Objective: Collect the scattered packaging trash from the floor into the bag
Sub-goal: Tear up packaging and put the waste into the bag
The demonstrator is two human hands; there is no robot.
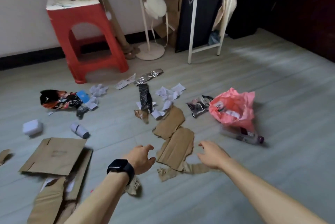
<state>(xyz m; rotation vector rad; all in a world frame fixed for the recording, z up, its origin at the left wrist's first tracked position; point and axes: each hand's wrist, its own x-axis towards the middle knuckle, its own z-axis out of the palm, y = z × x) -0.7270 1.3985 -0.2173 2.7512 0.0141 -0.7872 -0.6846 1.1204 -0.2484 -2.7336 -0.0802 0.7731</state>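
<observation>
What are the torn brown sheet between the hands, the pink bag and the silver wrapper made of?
Sheet: corrugated cardboard, matte brown; ribbed lines, ragged edges.
Bag: probably thin plastic film; crumpled pink folds.
Wrapper: likely metallised foil; shiny creased silver.

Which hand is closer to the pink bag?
Right. The right hand is at the right edge of the torn cardboard, the side where the pink bag lies. The left hand, wearing the watch, is at the cardboard's left edge, farther away.
</observation>
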